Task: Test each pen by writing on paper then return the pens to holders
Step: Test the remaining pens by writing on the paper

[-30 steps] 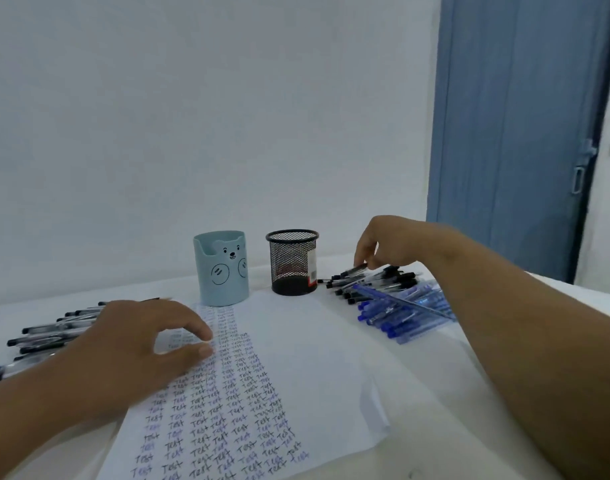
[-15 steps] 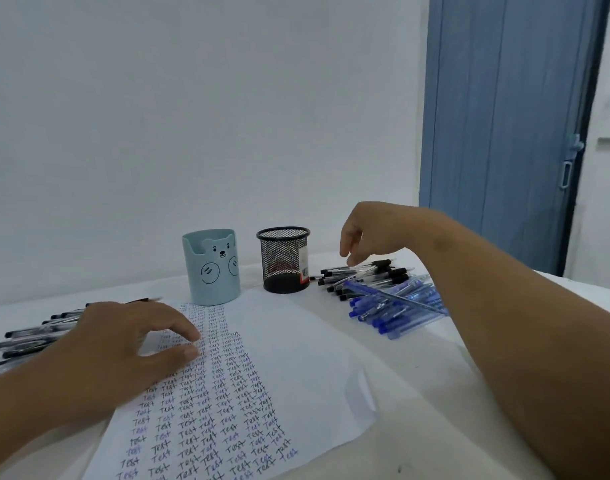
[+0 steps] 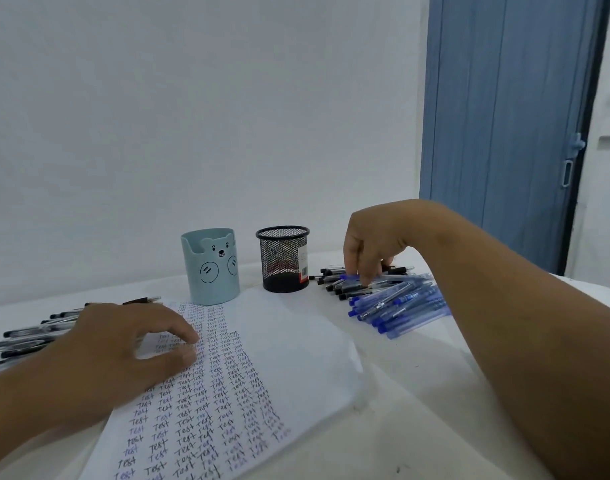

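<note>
The table [image 3: 418,420] carries everything, and I take the sheet as my landmark. The paper [image 3: 296,341] lies in front of me, its left and middle columns filled with small "Test" marks in black and blue, its right part bare, so there is room to write there. My left hand [image 3: 123,348] lies on its left edge, fingers spread and relaxed, thumb and fingertips pressing down. I judge that is to keep the sheet from sliding under a pen.

Beyond the sheet's far edge stand the two holders: the pale blue bear cup [image 3: 212,266] just behind its top, the black mesh cup [image 3: 284,259] beside that to the right. I see no pens standing up out of either, so the returning looks not yet begun.

Right of the sheet, next to the mesh cup, lies the pile I work from: blue pens [image 3: 400,306] nearer me, black pens [image 3: 345,278] behind them. My right hand [image 3: 369,240] hangs over that pile, wrist high, fingers curled down, tips closing on one blue pen [image 3: 352,277] at the top of the heap. It looks like a pinch on the barrel.

Left of the sheet, behind my left hand, lies a second row of pens [image 3: 30,336], kept apart, likely those already tried.
</note>
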`<move>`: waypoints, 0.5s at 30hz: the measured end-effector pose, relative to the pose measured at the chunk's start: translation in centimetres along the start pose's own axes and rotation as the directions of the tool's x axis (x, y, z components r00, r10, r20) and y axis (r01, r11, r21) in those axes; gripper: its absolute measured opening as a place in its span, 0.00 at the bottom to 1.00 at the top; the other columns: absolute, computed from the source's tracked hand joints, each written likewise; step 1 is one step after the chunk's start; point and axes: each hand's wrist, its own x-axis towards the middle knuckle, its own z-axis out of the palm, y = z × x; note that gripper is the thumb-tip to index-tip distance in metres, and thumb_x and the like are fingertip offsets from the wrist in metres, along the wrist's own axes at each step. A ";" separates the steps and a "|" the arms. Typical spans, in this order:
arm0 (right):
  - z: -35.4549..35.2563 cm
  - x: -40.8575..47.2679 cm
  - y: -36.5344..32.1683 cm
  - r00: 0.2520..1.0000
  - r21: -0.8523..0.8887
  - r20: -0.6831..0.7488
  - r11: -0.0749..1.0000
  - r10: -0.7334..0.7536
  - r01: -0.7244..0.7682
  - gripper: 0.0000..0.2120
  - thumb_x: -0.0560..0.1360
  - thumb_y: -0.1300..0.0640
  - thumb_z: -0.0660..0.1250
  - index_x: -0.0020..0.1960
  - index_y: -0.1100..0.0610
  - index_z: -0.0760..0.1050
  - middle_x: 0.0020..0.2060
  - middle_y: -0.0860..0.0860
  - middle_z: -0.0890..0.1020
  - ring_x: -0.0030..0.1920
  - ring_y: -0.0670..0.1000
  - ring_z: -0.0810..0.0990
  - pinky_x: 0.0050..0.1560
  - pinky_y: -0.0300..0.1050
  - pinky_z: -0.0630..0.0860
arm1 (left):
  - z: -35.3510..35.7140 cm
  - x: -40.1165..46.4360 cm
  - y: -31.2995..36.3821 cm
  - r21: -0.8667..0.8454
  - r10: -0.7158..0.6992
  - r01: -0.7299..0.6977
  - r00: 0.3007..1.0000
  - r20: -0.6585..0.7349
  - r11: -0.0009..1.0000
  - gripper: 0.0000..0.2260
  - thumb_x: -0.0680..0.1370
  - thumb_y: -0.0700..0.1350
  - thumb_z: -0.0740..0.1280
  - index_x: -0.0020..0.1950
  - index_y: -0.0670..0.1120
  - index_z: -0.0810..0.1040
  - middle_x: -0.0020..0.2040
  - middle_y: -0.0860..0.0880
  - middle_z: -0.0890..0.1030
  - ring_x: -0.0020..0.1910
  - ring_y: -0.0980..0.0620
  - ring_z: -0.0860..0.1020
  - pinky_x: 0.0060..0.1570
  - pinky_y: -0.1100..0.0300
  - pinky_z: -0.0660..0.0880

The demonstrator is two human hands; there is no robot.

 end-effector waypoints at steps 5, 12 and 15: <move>0.4 0.3 0.0 1.000 -0.080 0.012 0.997 0.004 -0.003 0.11 0.69 0.60 0.79 0.49 0.50 0.86 0.41 0.47 0.87 0.47 0.49 0.84 0.53 0.45 0.80 | -0.1 0.2 -0.5 0.053 0.005 -0.005 1.000 0.007 0.999 0.18 0.64 0.76 0.64 0.50 0.72 0.80 0.48 0.75 0.79 0.50 0.74 0.75 0.50 0.65 0.67; 0.6 0.2 -1.0 0.993 -0.047 -0.074 0.995 -0.093 0.090 0.07 0.70 0.59 0.78 0.46 0.50 0.86 0.38 0.47 0.87 0.41 0.46 0.84 0.47 0.44 0.79 | -1.0 0.5 -0.9 0.121 -0.039 0.035 0.999 0.024 0.992 0.13 0.67 0.67 0.70 0.50 0.73 0.79 0.48 0.69 0.82 0.45 0.59 0.81 0.51 0.56 0.77; 2.3 0.7 -3.6 0.934 -0.037 -0.244 0.965 -0.261 0.260 0.04 0.71 0.56 0.73 0.43 0.47 0.85 0.38 0.45 0.86 0.40 0.46 0.84 0.46 0.45 0.82 | -2.2 1.0 -1.3 0.073 -0.042 0.046 0.997 -0.060 0.996 0.06 0.72 0.56 0.75 0.46 0.66 0.83 0.47 0.72 0.81 0.48 0.67 0.79 0.52 0.64 0.73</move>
